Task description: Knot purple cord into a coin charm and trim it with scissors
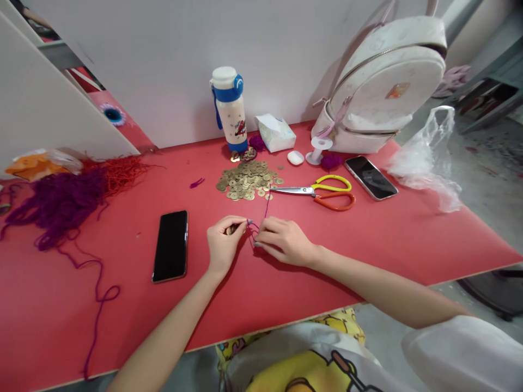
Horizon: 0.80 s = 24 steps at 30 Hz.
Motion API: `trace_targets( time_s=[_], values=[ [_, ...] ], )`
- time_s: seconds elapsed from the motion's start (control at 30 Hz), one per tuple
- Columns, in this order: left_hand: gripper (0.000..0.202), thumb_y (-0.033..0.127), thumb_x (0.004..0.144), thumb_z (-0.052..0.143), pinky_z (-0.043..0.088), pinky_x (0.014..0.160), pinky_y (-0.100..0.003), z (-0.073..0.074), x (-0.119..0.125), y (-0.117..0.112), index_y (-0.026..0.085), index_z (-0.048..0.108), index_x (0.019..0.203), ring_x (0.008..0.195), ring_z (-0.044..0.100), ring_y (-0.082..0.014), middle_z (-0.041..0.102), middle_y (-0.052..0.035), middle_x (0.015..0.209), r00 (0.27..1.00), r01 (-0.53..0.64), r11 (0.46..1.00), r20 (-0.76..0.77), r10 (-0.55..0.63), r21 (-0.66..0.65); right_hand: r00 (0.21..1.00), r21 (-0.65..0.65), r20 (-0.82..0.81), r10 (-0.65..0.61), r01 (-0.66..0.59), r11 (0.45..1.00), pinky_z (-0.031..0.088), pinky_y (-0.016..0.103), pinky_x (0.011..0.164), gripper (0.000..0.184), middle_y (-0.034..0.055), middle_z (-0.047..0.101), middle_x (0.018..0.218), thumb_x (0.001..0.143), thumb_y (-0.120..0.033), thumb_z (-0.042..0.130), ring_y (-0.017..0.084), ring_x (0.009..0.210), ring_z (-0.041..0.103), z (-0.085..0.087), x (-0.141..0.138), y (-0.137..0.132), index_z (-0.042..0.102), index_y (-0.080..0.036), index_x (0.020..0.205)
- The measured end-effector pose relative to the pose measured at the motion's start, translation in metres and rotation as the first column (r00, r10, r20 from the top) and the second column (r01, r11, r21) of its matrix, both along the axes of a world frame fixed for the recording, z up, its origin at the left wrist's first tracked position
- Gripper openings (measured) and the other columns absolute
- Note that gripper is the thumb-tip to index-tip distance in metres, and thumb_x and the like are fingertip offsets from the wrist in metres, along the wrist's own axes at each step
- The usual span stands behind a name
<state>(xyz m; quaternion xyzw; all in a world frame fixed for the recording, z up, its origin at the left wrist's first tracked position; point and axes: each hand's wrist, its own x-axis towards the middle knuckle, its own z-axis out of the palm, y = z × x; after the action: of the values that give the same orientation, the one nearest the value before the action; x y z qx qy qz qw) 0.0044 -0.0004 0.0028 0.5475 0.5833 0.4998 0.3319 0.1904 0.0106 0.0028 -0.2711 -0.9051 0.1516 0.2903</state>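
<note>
My left hand (pixel 220 245) is closed, pinching a purple yarn strand (pixel 267 207) at the fingertips. Small brass-coloured coins (pixel 231 230) show partly within its curled fingers. Close by on the right, my right hand (pixel 288 242) has its fingers bent together around the same yarn, which loops between both hands. One end of the strand runs up toward a pile of brass-coloured holed coins (pixel 247 178). Scissors (pixel 314 190) with yellow and orange handles lie beyond my right hand, their tips beside the pile.
A black phone (pixel 170 247) lies left of my hands, near tangled purple yarn (pixel 61 204). Behind the coins stand a bottle (pixel 232 117) and a tissue pack (pixel 278 135). Farther right are a white spool (pixel 317 151), another phone (pixel 371 178), a backpack (pixel 379 92) and a plastic bag (pixel 429 158).
</note>
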Motion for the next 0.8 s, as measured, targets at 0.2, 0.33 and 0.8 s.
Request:
trace_targets(
  time_s=[0.2, 0.33, 0.8],
  values=[
    [0.008, 0.023, 0.076, 0.069, 0.048, 0.062, -0.025, -0.003, 0.004, -0.001, 0.018, 0.074, 0.071, 0.066, 0.063, -0.0160, 0.074, -0.0044, 0.075, 0.989, 0.139, 0.989, -0.048, -0.141, -0.042, 0.972, -0.112, -0.224, -0.071, 0.047, 0.993, 0.046, 0.033, 0.077, 0.022, 0.0091, 0.066, 0.095, 0.100, -0.023, 0.045, 0.020, 0.085, 0.053, 0.001, 0.001, 0.004, 0.065, -0.019, 0.093],
    [0.012, 0.027, 0.080, 0.067, 0.051, 0.063, -0.027, -0.003, 0.005, -0.001, 0.018, 0.077, 0.079, 0.069, 0.066, -0.0176, 0.077, -0.0067, 0.082, 0.986, 0.164, 0.985, -0.034, -0.165, -0.048, 0.927, -0.300, -0.324, -0.191, 0.091, 0.950, 0.045, 0.033, 0.078, 0.026, 0.0062, 0.065, 0.083, 0.102, -0.025, 0.043, 0.019, 0.081, 0.054, -0.002, 0.002, 0.010, 0.064, -0.020, 0.087],
    [0.012, 0.027, 0.078, 0.069, 0.045, 0.055, -0.024, -0.002, 0.005, -0.001, 0.018, 0.077, 0.078, 0.060, 0.061, -0.0152, 0.076, -0.0059, 0.076, 0.979, 0.198, 0.978, -0.024, -0.200, -0.071, 0.862, -0.466, -0.384, -0.332, 0.129, 0.875, 0.047, 0.032, 0.077, 0.029, 0.0063, 0.069, 0.083, 0.099, -0.033, 0.047, 0.018, 0.079, 0.060, -0.002, 0.003, 0.015, 0.070, -0.019, 0.089]
  ],
)
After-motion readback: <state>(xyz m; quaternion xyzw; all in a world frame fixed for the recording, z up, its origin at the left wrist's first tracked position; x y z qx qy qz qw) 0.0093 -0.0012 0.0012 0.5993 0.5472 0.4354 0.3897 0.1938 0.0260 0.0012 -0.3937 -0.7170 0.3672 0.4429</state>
